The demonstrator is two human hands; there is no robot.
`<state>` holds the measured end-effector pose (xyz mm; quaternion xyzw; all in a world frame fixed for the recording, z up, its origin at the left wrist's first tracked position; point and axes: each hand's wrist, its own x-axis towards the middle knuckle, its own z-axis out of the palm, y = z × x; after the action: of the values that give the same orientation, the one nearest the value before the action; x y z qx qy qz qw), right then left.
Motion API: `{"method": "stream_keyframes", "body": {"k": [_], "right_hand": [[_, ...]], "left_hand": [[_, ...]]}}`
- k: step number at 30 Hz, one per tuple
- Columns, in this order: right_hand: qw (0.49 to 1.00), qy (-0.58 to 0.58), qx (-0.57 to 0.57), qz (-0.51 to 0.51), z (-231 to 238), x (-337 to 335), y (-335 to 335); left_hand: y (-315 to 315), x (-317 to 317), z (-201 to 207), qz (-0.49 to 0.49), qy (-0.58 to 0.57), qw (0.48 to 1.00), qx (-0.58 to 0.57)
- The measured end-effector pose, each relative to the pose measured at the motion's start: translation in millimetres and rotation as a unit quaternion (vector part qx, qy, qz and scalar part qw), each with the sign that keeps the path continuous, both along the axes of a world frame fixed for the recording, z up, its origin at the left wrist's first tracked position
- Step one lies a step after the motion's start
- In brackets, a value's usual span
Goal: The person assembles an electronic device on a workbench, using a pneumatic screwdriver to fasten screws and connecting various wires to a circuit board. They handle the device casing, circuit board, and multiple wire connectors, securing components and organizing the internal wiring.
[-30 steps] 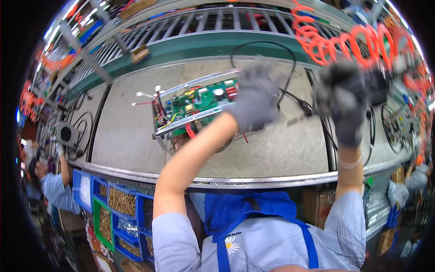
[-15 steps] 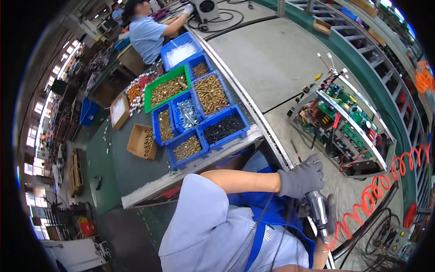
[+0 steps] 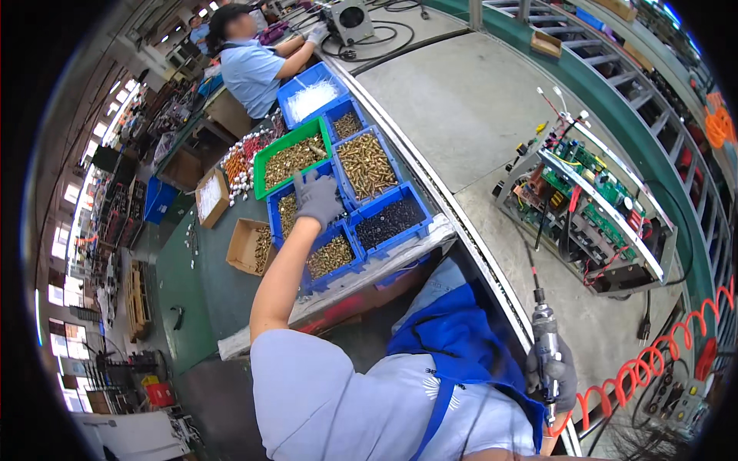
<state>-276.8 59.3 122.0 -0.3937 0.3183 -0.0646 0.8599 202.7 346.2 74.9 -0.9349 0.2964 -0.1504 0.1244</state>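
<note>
My left hand (image 3: 317, 198), in a grey glove, is over the small blue bins, its fingers apart and pointing away from me. It covers most of the blue bin that held silver screws. My right hand (image 3: 566, 378), gloved too, grips a silver air screwdriver (image 3: 545, 338) with its long bit pointing away from me. A red coiled hose (image 3: 638, 370) runs from the tool's rear end. Beyond the bit stands a metal chassis with green circuit boards (image 3: 592, 200) and wires on the grey bench.
Around my left hand are a bin of brass fittings (image 3: 367, 165), black screws (image 3: 388, 223), brass-coloured screws (image 3: 329, 257) and a green bin (image 3: 292, 163). A cardboard box (image 3: 247, 246) sits left of them. A co-worker (image 3: 250, 69) works at the far end.
My left hand has left the screwdriver and moved left to the bins. The screwdriver, in my right hand, has turned so its bit points away from me, towards the chassis side.
</note>
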Motion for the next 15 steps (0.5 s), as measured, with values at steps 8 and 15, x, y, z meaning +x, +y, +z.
{"method": "stream_keyframes", "body": {"k": [8, 15], "right_hand": [[0.988, -0.023, -0.073, -0.134, 44, -44, 6], [0.965, 0.030, -0.144, -0.218, 64, -48, 15]], "left_hand": [[23, 54, -30, -0.155, 0.047, 0.986, -0.031], [13, 43, -12, -0.078, 0.141, 0.986, -0.042]]}}
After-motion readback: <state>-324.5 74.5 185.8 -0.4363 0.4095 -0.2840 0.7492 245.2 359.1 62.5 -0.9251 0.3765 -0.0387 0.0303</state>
